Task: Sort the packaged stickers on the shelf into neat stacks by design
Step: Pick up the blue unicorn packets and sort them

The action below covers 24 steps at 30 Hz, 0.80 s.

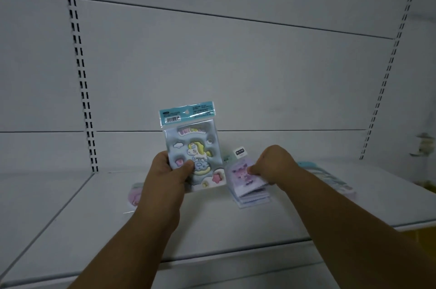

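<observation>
My left hand (pixel 168 168) grips a unicorn sticker pack (pixel 192 147) upright above the white shelf (pixel 212 225); thumb lies across the front near the lower left, fingers wrap behind and are hidden. Pack has a teal header card with a barcode; small print there is unreadable. Pink lettering at the top of the sheet is partly lost to glare.

My right hand (pixel 274 166) pinches the top lilac sticker pack (pixel 245 176) of a lilac stack (pixel 251 196) resting on the shelf just right of the unicorn pack. Top pack is tilted, near edge raised off the stack. Its design is blurred; a pinkish figure, no more. Fingertips are mostly covered by my knuckles. A white label tab (pixel 240 153) stands up behind it.

Left of my left wrist, a pink sticker pack (pixel 135 196) lies flat, largely hidden by my forearm. Behind my right forearm, a pile of blue-edged packs (pixel 330 177) lies on the shelf, design indistinct.
</observation>
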Each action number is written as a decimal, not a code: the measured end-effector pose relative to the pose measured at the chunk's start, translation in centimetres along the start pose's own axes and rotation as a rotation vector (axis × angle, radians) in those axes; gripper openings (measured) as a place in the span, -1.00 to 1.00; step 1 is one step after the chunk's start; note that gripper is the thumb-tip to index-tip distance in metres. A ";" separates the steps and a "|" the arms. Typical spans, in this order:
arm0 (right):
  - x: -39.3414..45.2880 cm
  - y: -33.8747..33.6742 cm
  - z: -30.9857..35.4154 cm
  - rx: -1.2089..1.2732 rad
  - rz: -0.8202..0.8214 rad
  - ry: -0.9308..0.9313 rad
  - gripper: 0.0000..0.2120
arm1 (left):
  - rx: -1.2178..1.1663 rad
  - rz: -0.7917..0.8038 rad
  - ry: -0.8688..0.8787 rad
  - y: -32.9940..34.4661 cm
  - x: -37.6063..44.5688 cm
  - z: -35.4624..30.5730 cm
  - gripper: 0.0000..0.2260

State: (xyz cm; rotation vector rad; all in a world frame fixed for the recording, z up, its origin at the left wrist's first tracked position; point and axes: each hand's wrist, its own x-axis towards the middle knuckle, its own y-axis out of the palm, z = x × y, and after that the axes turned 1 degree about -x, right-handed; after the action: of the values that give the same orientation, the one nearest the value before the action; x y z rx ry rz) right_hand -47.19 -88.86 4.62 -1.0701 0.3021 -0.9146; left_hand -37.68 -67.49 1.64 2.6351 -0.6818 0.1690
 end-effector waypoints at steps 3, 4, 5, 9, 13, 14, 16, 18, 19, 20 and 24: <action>0.4 0.3 -0.3 -0.158 0.014 -0.053 -0.62 | 0.029 -0.012 -0.032 1.0 -0.2 0.5 -0.83; 0.4 0.3 -0.4 -0.181 0.012 -0.083 -0.65 | 0.039 -0.012 -0.040 1.4 -0.2 0.5 -0.83; 0.5 0.3 -0.4 -0.172 -0.004 -0.122 -0.68 | 0.045 -0.014 -0.044 1.7 -0.2 0.6 -0.83; -0.8 -1.0 0.7 0.425 0.100 -0.190 -0.62 | 0.052 -0.032 -0.045 3.5 0.3 0.6 -0.85; -3.1 -2.8 0.6 0.665 0.222 -0.273 -0.77 | 0.075 -0.001 -0.080 5.8 0.7 0.7 -0.88; -3.4 -3.2 0.2 0.665 0.172 -0.287 -0.82 | 0.086 0.026 -0.100 6.3 0.9 0.8 -0.90; -3.7 -4.2 -1.2 0.698 0.087 -0.281 -0.86 | 0.128 0.088 -0.140 7.5 1.2 0.8 -0.94; -4.1 -5.4 -3.2 0.668 0.033 -0.257 -0.87 | 0.150 0.122 -0.134 8.9 2.0 0.5 -0.89; -4.2 -6.1 -4.4 0.627 0.011 -0.245 -0.88 | 0.144 0.134 -0.120 9.6 2.5 0.4 -0.89; -4.2 -6.8 -5.5 0.589 -0.004 -0.232 -0.88 | 0.145 0.145 -0.109 10.6 3.1 0.3 -0.89; -3.8 -10.0 -9.7 0.571 0.001 -0.144 -0.87 | 0.275 0.202 -0.066 15.3 5.1 1.2 -0.90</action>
State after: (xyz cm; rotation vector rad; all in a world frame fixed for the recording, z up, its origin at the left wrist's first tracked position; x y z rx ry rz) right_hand -60.42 -93.70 7.68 -0.6008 -0.0806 -0.8466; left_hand -40.66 -82.39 7.11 2.8370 -1.0126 0.2514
